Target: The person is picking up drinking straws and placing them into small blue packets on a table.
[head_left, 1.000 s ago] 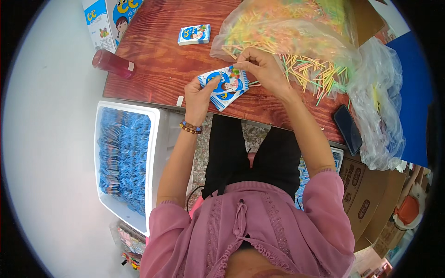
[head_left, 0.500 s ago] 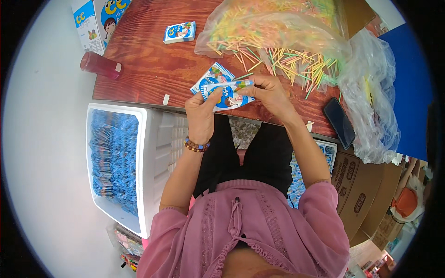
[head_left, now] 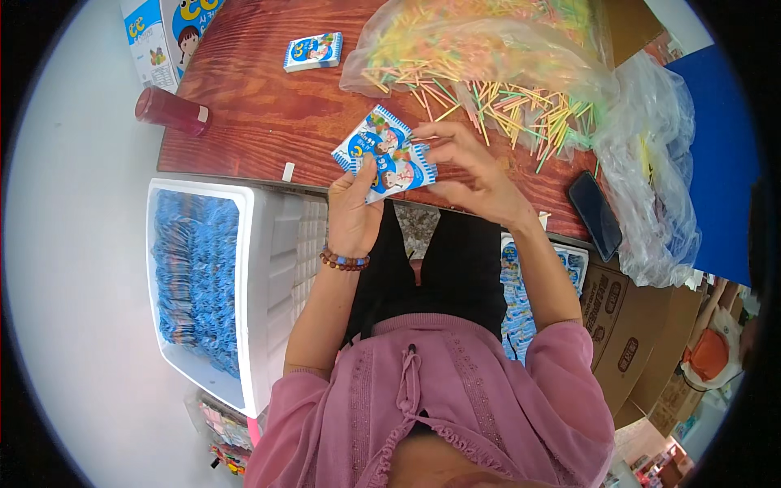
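Observation:
My left hand (head_left: pixel 355 213) pinches a small blue-and-white candy packet (head_left: pixel 403 172) over the table's front edge, thumb on top. A second packet (head_left: pixel 381 128) of the same kind lies partly beneath it; whether the hand grips this one too is hard to see. My right hand (head_left: pixel 482 172) is at the packets' right edge, fingers apart and bent, with nothing visible in them. The fingertips come close to the packets; contact is unclear. Beyond the hands, loose coloured straw-like sticks (head_left: pixel 521 110) spill from a large clear plastic bag (head_left: pixel 488 53).
On the wooden table (head_left: pixel 252 98) are a flat stack of packets (head_left: pixel 313 51), a pink-red container (head_left: pixel 172 111) and a dark phone (head_left: pixel 595 214). A white bin (head_left: pixel 254 301) of packets stands left; another white box (head_left: pixel 579 264) and cardboard cartons (head_left: pixel 639 342) are at right.
My right hand has let go of the upper packet's edge and opened slightly to the right. That packet, folded over before, now lies flatter with its printed face showing.

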`<state>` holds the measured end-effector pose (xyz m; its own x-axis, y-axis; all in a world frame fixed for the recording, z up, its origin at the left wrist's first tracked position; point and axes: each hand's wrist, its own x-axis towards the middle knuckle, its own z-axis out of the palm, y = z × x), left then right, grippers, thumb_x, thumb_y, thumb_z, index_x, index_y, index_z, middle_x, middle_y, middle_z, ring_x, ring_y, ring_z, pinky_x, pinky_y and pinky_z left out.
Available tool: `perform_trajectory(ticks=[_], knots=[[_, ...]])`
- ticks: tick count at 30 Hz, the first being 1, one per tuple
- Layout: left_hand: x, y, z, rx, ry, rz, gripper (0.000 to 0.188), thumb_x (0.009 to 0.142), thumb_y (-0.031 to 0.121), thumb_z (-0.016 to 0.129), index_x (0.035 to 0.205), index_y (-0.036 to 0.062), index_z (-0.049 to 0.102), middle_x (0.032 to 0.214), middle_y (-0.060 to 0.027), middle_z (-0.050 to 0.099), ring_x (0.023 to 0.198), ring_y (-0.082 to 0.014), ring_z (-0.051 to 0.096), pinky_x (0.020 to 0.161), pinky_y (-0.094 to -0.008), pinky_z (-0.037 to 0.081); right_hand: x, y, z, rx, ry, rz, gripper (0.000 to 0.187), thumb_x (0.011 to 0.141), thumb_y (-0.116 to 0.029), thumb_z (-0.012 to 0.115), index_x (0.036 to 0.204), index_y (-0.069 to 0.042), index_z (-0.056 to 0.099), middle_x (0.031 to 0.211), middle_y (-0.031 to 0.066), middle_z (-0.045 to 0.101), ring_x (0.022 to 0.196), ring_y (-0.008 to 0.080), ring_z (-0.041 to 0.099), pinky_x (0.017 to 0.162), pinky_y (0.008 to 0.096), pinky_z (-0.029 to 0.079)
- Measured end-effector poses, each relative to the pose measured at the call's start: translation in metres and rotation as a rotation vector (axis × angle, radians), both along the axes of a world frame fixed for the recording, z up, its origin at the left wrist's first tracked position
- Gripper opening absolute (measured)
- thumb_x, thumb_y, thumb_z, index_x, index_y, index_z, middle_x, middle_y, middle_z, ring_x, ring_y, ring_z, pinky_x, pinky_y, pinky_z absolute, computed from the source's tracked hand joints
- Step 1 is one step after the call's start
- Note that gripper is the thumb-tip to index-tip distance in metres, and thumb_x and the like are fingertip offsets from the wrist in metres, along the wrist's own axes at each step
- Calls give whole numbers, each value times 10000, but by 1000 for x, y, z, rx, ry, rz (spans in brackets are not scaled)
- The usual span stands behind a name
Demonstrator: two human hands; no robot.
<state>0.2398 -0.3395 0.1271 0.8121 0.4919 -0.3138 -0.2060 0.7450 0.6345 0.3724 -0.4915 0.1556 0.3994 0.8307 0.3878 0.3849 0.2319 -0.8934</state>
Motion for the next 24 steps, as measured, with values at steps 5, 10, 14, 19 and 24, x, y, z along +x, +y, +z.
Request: perform_trajectory(ticks=[5, 10, 14, 19, 24], knots=[[13, -11, -1, -28, -15, -32, 198, 940, 138, 570, 1062, -9, 623, 1051, -66, 653, 932, -128, 628, 842, -298, 510, 7, 3, -13, 36, -211, -2, 222, 802, -68, 666, 1023, -68, 682, 1307, 135, 498, 1273, 296, 395, 1066, 418, 286], [12, -18, -10, 57, 7, -43, 237, 957, 204, 543, 1093, 21, 605, 1077, -58, 646, 975, -170, 625, 878, -344, 497, 16, -20, -15, -74, 89, 19, 144, 853, -64, 624, 972, -11, 687, 1227, 115, 566, 1149, 235, 510, 978, 370, 394], [10, -35, -9, 29, 56, -8, 154, 942, 171, 574, 971, 30, 628, 956, -35, 657, 854, -110, 636, 761, -285, 517, 76, -54, -25, -173, 262, -343, 198, 908, -183, 584, 947, -18, 688, 929, 41, 665, 907, 106, 600, 816, 275, 470], [16, -44, -9, 57, 62, -48, 141, 949, 166, 562, 935, 48, 638, 924, -24, 662, 843, -112, 643, 747, -285, 520, 165, -97, -16, -426, -290, -678, 215, 908, -155, 554, 1018, -7, 664, 940, 64, 652, 836, 118, 595, 736, 282, 476], [11, -38, -13, 57, 64, -47, 132, 947, 147, 560, 938, 51, 649, 923, -29, 671, 854, -118, 649, 774, -296, 530, 197, -119, 4, -685, -462, -411, 308, 813, -54, 551, 1112, -35, 622, 1088, 132, 626, 1001, 271, 583, 873, 338, 453]])
